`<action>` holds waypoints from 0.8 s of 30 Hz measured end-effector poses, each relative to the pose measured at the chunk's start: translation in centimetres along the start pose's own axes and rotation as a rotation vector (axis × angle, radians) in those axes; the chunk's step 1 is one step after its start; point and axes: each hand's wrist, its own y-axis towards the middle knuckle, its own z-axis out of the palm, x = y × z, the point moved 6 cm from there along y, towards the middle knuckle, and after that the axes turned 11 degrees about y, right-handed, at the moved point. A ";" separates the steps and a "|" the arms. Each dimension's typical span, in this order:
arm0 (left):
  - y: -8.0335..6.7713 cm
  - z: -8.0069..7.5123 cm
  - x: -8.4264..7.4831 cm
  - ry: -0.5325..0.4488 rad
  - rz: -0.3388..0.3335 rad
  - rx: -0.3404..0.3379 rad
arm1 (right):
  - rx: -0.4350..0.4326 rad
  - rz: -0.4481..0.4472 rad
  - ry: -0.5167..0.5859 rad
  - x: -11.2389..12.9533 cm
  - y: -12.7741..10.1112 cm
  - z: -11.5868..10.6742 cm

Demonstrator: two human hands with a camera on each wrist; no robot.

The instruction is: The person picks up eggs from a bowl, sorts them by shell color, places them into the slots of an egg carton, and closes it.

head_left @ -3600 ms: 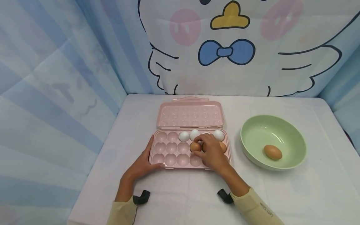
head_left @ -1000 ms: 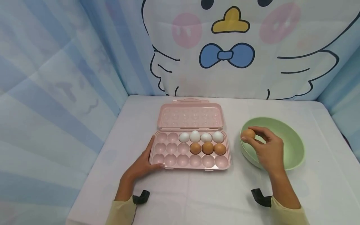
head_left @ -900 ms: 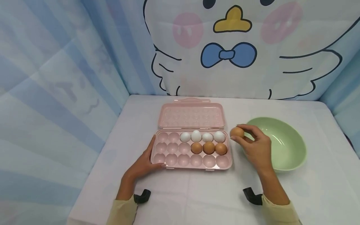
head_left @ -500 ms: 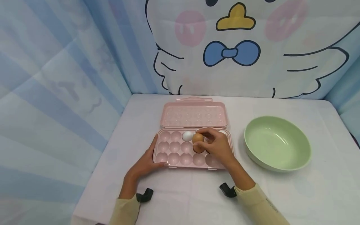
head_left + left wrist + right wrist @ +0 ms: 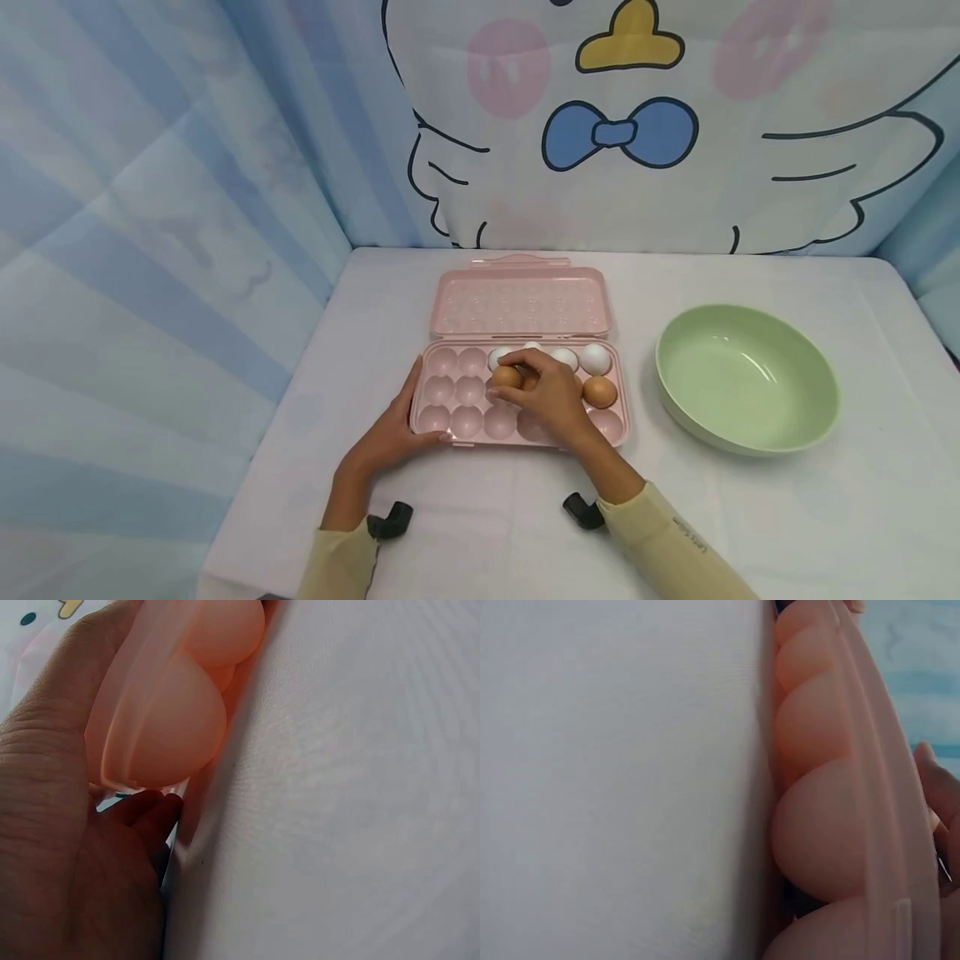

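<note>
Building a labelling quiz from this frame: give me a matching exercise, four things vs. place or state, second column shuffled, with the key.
Things:
1. green bowl
2. brown egg
3. left hand
4. carton lid

Place or state:
A. pinched in the right hand's fingertips, over the middle row of the pink egg carton
B. empty, on the table right of the carton
C. folded open, lying flat behind the tray
D. resting against the carton's near-left corner

Pairs: 1-B, 2-A, 3-D, 4-C
</note>
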 end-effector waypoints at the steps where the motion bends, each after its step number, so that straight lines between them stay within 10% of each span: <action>1: -0.1 -0.1 0.0 0.003 -0.002 -0.002 | -0.001 -0.006 -0.014 0.0 0.0 0.1; 24: -0.1 0.0 0.0 -0.003 -0.013 -0.001 | -0.014 -0.041 -0.069 -0.2 -0.1 0.0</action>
